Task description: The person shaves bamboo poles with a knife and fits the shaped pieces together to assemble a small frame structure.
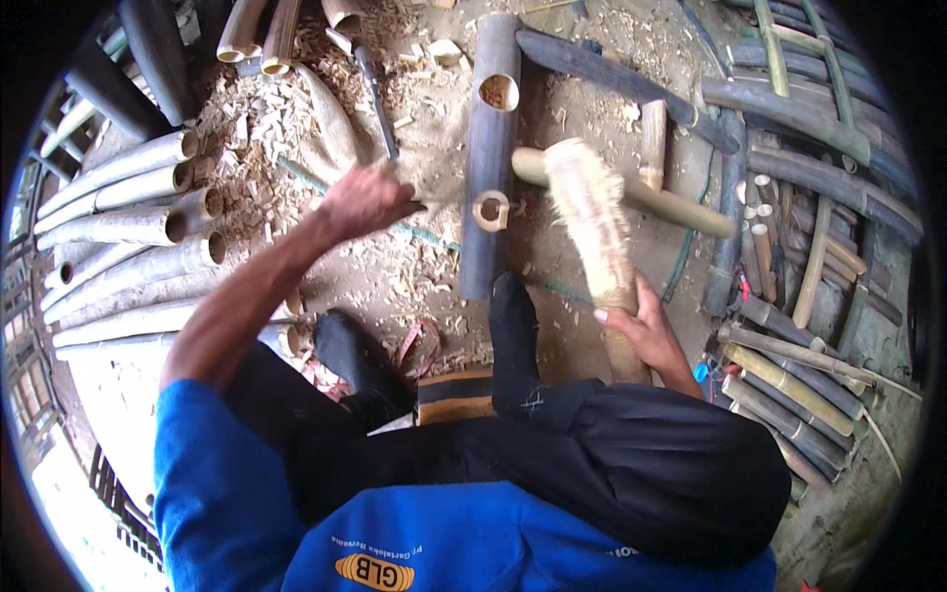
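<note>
My left hand (371,202) is closed in a fist left of a dark bamboo pole (486,138). A faint blur runs from it toward the pole, and what it grips I cannot make out. The pole lies lengthwise before me, with a round hole at its far part and a pale, ring-edged hole (490,211) nearer. In my right hand (646,331) is a thick wooden mallet (592,212), its pale far end frayed into fibres, raised right of the pole. Just beyond my left fist lies a long dark-handled tool (370,89), apparently on the ground.
A greenish bamboo piece (681,209) lies crosswise under the pole. Wood chips (261,148) cover the ground. Cut bamboo poles (128,222) are stacked at left, more bamboo (789,395) at right. My booted feet (513,321) are near the pole's close end.
</note>
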`<state>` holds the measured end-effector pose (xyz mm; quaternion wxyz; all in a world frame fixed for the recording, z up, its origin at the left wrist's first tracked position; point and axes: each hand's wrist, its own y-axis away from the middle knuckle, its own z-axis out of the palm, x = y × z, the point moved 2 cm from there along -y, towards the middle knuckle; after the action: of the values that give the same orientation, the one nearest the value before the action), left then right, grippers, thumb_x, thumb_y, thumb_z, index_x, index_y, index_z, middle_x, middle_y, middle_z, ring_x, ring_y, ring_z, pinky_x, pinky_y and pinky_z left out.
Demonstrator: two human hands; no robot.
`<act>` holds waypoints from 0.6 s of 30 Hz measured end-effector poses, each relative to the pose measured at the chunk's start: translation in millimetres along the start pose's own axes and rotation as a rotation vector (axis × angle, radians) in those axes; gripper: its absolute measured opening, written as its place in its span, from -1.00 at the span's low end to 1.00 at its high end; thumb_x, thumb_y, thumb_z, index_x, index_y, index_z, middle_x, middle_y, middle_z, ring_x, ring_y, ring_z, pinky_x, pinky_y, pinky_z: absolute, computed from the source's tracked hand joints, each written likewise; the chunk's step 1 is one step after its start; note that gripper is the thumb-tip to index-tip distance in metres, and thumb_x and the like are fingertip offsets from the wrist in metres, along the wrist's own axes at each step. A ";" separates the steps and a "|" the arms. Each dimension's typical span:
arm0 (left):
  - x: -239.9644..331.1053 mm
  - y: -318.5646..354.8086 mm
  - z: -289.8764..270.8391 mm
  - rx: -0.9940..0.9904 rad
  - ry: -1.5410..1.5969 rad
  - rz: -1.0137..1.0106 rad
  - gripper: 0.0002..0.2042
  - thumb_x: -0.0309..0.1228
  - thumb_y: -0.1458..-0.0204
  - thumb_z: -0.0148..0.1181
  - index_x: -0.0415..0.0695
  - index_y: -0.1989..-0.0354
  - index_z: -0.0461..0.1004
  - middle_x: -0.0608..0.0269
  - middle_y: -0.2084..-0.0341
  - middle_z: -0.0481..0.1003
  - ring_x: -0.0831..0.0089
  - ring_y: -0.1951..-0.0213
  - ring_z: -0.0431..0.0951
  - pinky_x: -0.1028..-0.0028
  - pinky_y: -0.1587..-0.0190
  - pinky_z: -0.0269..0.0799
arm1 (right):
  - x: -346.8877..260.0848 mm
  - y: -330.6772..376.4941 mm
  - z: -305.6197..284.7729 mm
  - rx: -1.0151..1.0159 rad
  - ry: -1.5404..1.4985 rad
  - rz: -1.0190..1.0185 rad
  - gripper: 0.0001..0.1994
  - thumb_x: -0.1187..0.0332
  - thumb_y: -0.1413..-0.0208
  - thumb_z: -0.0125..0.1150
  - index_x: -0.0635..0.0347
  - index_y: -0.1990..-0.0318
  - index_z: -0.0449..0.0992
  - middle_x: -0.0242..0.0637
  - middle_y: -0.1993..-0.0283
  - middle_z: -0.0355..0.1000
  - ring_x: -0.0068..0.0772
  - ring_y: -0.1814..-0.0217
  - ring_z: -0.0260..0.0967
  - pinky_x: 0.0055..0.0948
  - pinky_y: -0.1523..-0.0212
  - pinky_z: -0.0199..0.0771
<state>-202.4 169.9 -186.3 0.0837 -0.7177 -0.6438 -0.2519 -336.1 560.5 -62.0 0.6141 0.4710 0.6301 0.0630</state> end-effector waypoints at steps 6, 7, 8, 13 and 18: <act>30.0 30.8 1.0 0.106 0.007 0.131 -0.55 0.04 -0.20 0.10 -0.05 0.57 0.53 0.32 0.79 0.42 0.46 0.75 0.38 0.34 0.71 0.34 | -27.6 -19.3 -6.3 0.121 -0.089 -0.125 -0.33 0.36 -0.03 0.35 0.34 -0.27 0.19 -0.26 -0.04 0.37 -0.52 -0.01 0.33 -0.46 0.01 0.40; 21.4 26.2 2.8 0.072 0.051 0.019 -0.54 0.06 -0.21 0.08 -0.05 0.55 0.57 0.31 0.80 0.43 0.47 0.77 0.37 0.34 0.73 0.32 | -31.9 -23.8 -4.3 0.106 -0.057 -0.140 -0.32 0.39 -0.03 0.35 0.29 -0.29 0.18 -0.29 0.01 0.38 -0.57 0.10 0.35 -0.50 0.15 0.45; 11.2 20.6 3.9 0.037 0.095 -0.093 -0.52 0.07 -0.22 0.06 -0.05 0.53 0.60 0.30 0.80 0.44 0.47 0.79 0.35 0.34 0.74 0.31 | -38.7 -26.9 -1.4 0.091 -0.001 -0.157 -0.27 0.40 -0.03 0.36 0.31 -0.33 0.12 -0.26 -0.04 0.36 -0.54 0.06 0.37 -0.50 0.13 0.48; -5.3 -0.4 -21.7 -0.063 0.133 -0.266 -0.49 0.13 -0.17 0.10 -0.12 0.46 0.64 0.13 0.73 0.49 0.24 0.63 0.53 0.18 0.45 0.44 | -47.6 -41.2 16.0 0.139 0.078 -0.293 -0.15 0.22 -0.01 0.45 0.43 -0.32 0.05 -0.10 -0.19 0.31 -0.35 -0.24 0.26 -0.38 -0.25 0.27; -8.0 2.9 -20.6 -0.086 0.100 -0.308 -0.46 0.17 -0.15 0.07 -0.09 0.40 0.67 0.14 0.71 0.50 0.27 0.62 0.53 0.23 0.46 0.46 | -60.6 -49.2 30.5 0.105 0.209 -0.401 -0.13 0.21 -0.02 0.43 0.41 -0.33 -0.01 0.10 -0.23 0.31 -0.14 -0.28 0.30 -0.26 -0.24 0.33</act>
<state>-205.2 153.2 -171.8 0.0455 -0.6000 -0.7299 -0.3244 -348.1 477.7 -58.3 0.5205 0.3585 0.7737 -0.0445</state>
